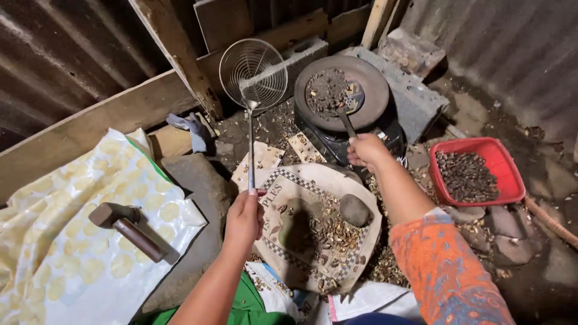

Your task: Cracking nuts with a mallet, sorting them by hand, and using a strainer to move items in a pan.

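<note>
My left hand [244, 216] grips the thin metal handle of a round wire skimmer [253, 73], whose basket is raised in front of the wooden beam, left of the pan. My right hand [366, 150] holds the handle of a spatula [348, 108] that rests in a dark round pan [342, 91] full of small roasted seeds. The pan sits on a black stove [337, 141]. Below my hands lies a checkered cloth [313, 222] with scattered seeds and shells, and a grey stone [354, 209] on it.
A red plastic basin [501, 164] with dark seeds stands at the right. A hammer [127, 227] lies on a yellow-patterned sheet [66, 241] at the left. Concrete blocks [409, 90], a slanted wooden beam [174, 54] and corrugated metal walls close the back.
</note>
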